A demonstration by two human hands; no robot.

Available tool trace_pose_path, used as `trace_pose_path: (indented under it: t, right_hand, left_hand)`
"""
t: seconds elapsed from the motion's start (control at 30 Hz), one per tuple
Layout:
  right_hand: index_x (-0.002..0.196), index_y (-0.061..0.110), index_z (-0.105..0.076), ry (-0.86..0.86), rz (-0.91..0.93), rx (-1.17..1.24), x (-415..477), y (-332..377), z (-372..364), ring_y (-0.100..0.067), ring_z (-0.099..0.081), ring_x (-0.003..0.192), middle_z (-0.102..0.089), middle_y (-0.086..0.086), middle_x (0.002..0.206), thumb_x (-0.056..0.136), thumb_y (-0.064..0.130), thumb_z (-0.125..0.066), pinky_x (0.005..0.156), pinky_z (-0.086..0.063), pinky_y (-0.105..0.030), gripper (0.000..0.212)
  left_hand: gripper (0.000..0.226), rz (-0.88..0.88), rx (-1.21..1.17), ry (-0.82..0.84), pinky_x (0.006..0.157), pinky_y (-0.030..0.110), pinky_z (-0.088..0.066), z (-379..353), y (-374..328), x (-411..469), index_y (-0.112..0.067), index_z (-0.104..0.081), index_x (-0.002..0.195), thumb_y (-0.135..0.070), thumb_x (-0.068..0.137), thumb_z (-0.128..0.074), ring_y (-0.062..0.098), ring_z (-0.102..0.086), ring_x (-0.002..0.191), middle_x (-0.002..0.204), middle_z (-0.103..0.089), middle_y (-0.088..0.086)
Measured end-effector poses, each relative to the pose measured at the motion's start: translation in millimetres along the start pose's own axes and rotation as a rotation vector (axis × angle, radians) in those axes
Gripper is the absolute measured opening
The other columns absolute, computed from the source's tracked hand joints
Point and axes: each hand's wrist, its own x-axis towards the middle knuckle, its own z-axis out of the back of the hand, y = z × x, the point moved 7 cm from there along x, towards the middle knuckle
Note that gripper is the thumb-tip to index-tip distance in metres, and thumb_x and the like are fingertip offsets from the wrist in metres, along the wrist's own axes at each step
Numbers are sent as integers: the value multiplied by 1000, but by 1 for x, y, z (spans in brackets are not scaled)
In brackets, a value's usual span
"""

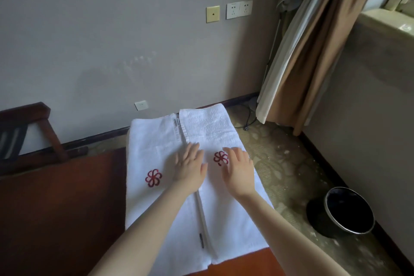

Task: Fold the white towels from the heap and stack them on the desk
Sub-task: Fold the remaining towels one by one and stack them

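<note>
A white towel [154, 154] lies spread lengthwise on the reddish-brown desk [62, 204], its long sides folded inward so the two edges meet along the middle. Each flap carries a red flower emblem, the left emblem [153, 178] and the right emblem [220, 158]. My left hand [189, 167] presses flat on the towel beside the centre seam. My right hand [239, 169] rests flat on the right flap, just right of the emblem there. Neither hand holds anything. No heap of towels is in view.
The desk's right edge runs under the towel, which overhangs it toward the carpet. A black waste bin [346, 213] stands on the floor at the right. A dark wooden rack [29, 132] stands at the left by the wall. Curtains [313, 42] hang at the back right.
</note>
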Motion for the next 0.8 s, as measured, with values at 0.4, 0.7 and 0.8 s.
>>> trace_pose_path:
  t: [0.4,0.7,0.8]
  right_hand:
    - [150,21,-27,339,61,-226,-80,-16,-25,-22,-9,148,-16,-2,160,100,37,-35,117,-5,-42,53]
    - [127,17,-56,312,47,27,-26,70,4,-22,-57,110,-63,-3,118,93,21,-51,86,-44,-32,34]
    - [119,18,-62,453,44,55,-16,117,-12,-23,-61,104,-67,-5,112,93,24,-54,85,-45,-28,28]
  left_hand:
    - [58,60,14,185,116,52,-6,-23,5,-38,-30,-7,153,-51,100,-20,16,10,147,160,12,-12]
    - [34,124,-410,-154,103,34,-37,57,54,-61,-11,-61,121,-31,99,-43,23,-41,128,134,-53,3]
    - [31,168,-502,-209,100,37,-40,81,98,-75,-10,-65,112,-29,98,-44,26,-50,119,124,-60,7]
